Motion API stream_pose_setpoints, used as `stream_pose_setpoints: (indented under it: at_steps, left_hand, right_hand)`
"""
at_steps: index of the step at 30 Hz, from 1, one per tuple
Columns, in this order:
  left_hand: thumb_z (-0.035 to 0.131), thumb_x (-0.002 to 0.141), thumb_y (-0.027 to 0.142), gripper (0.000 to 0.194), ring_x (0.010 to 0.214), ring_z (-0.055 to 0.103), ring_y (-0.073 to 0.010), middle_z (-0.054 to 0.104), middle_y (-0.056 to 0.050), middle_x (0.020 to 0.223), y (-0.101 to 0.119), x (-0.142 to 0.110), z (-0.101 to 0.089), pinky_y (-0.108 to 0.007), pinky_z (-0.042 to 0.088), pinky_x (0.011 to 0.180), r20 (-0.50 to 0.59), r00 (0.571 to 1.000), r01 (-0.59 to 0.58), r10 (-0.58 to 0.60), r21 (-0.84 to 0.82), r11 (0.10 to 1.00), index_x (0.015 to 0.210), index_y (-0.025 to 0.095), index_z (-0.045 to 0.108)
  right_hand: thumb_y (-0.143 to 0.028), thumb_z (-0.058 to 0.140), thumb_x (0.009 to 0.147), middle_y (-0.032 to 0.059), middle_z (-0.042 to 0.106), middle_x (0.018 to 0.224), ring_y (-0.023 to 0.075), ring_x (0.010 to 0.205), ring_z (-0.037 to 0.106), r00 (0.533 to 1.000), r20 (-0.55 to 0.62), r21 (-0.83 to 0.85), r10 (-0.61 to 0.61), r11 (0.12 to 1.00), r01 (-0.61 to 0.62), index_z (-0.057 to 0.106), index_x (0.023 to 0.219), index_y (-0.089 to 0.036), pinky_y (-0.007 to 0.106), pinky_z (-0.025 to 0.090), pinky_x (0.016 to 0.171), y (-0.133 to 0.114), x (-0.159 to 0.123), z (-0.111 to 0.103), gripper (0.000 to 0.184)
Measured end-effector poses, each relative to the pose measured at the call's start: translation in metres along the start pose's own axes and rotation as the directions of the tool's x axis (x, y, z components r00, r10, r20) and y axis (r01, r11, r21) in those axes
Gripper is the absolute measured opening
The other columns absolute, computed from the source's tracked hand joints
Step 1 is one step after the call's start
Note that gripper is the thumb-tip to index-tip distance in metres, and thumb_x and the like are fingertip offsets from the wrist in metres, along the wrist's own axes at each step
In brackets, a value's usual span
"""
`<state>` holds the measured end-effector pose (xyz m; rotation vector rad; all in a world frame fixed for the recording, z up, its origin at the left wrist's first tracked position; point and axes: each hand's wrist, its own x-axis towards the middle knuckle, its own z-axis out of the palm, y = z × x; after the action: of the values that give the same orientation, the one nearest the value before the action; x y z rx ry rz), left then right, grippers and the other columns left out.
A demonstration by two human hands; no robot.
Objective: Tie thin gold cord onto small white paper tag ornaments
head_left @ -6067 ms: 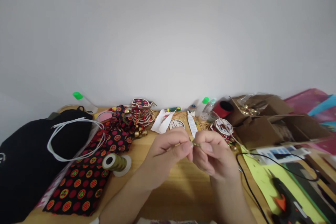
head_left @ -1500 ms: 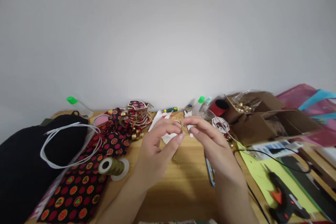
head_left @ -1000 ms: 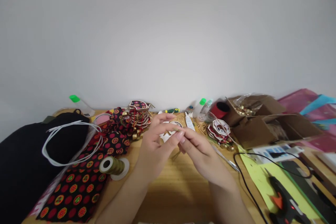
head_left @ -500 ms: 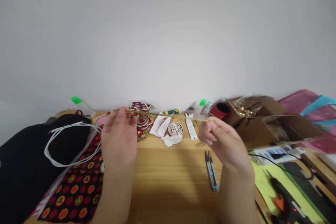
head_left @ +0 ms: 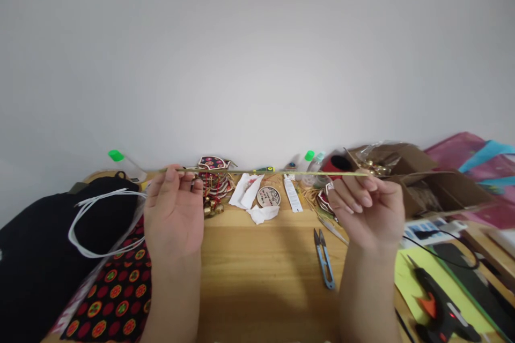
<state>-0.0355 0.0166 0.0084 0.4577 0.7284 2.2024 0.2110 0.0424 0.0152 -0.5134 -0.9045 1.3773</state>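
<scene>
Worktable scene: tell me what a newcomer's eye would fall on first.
Probably the green cord, stretched nearly level between the raised left hand and right hand. Next, perhaps, the blue snips on bare wood, and the black glue gun at lower right.

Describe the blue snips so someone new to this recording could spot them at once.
On the wooden table, look just left of the right forearm. The snips lie there, dark blades pointing toward the wall. Their light blue handles set them apart from the silvery tool near the blade tips.
</scene>
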Motion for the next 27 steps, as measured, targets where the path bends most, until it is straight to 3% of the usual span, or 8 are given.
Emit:
stream_pose_setpoints:
  at_steps: [12,18,23,27]
  left_hand:
    - [0.07,0.077,0.012,0.019,0.06,0.057,-0.0086,0.062,0.004,0.064,0.004,-0.001,0.008,-0.021,0.048,0.056,-0.098,0.994,0.051,-0.053,-0.017,0.999,0.061,0.02,0.064]
    - [0.076,0.071,0.015,0.013,0.062,0.057,-0.0075,0.061,0.006,0.065,0.001,0.0,0.004,-0.02,0.049,0.057,-0.039,0.999,0.037,-0.037,-0.002,0.999,0.065,0.02,0.066]
    - [0.067,0.081,0.017,0.018,0.058,0.055,-0.0077,0.059,0.005,0.061,0.005,0.001,0.006,-0.02,0.048,0.056,-0.101,0.995,0.015,-0.014,0.003,1.0,0.064,0.021,0.065]
    - [0.054,0.09,0.013,0.026,0.057,0.054,-0.0067,0.059,0.004,0.06,0.007,0.002,0.007,-0.02,0.047,0.056,-0.152,0.988,-0.01,0.009,-0.006,1.0,0.068,0.019,0.067]
  right_hand:
    - [-0.028,0.061,0.073,-0.0089,0.009,0.043,0.0122,0.04,0.005,0.999,-0.044,0.055,-0.023,0.998,0.025,0.048,0.052,-0.024,0.024,0.013,0.039,-0.001,-0.003,-0.001,0.025]
    - [-0.034,0.06,0.075,-0.0091,0.011,0.04,0.0112,0.037,0.007,0.998,-0.03,-0.005,-0.06,0.998,0.06,0.044,0.049,-0.024,0.024,0.014,0.037,-0.002,-0.002,0.0,0.032]
    - [-0.033,0.061,0.074,-0.0056,0.038,0.036,0.0102,0.034,0.03,0.979,-0.111,-0.214,-0.17,0.966,0.144,0.059,0.051,-0.023,0.025,0.024,0.037,0.002,-0.002,-0.001,0.025]
    - [-0.017,0.061,0.071,-0.0014,0.058,0.044,0.0123,0.041,0.048,0.881,-0.259,-0.479,-0.397,0.844,0.24,0.072,0.062,-0.019,0.025,0.032,0.04,0.008,-0.007,-0.002,0.015]
